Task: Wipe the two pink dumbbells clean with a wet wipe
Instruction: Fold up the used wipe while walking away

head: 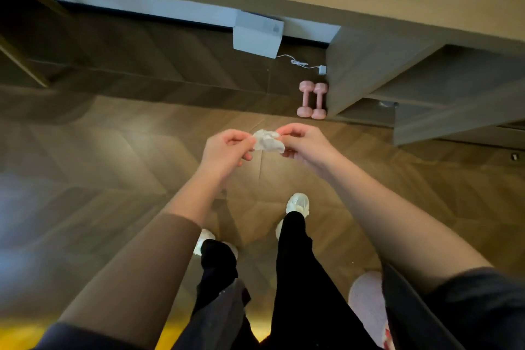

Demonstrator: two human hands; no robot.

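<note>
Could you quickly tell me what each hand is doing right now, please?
Left hand: pinches one end of the crumpled wet wipe.
Right hand: pinches the wipe's other end.

A single wide-angle view, worn on the person's head, looks steeply down and a little forward from above the standing person's legs. Closest to the lens, the forearms run in from the lower corners to the left hand (227, 150) and right hand (304, 145) near mid-frame, which pinch a crumpled white wet wipe (268, 142). Farther off lies the brown herringbone wooden floor (113, 150), with two pink dumbbells (318, 113) near its far edge, well beyond the hands.
</note>
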